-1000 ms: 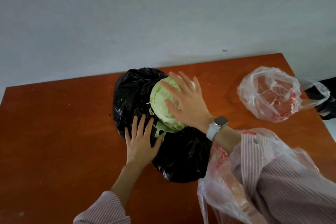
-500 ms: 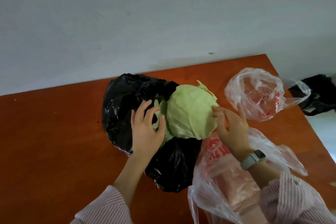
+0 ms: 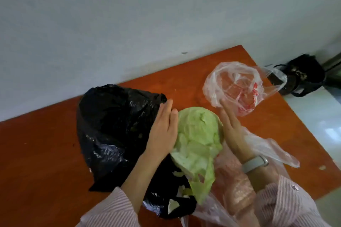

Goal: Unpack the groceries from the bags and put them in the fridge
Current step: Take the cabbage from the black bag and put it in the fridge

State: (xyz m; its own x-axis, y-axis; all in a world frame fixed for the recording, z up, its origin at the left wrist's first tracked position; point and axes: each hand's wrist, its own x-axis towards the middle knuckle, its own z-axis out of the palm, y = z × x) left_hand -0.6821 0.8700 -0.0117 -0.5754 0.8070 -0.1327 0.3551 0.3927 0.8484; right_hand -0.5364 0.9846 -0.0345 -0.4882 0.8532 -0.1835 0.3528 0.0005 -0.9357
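Cabbage point(image 3: 200, 134) clamped between both palms, above black bag point(image 3: 118, 127) and tabletop point(image 3: 46, 153): too big for one hand. Left hand point(image 3: 163, 131) and right hand point(image 3: 232, 131) flat, fingers straight, pressing opposite sides. Loose outer leaf hangs down. Fridge not visible.

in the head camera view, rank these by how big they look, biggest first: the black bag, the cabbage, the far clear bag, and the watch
1. black bag
2. cabbage
3. far clear bag, though it lies farther from the camera, so its place against the cabbage is unsure
4. watch, clearly smallest
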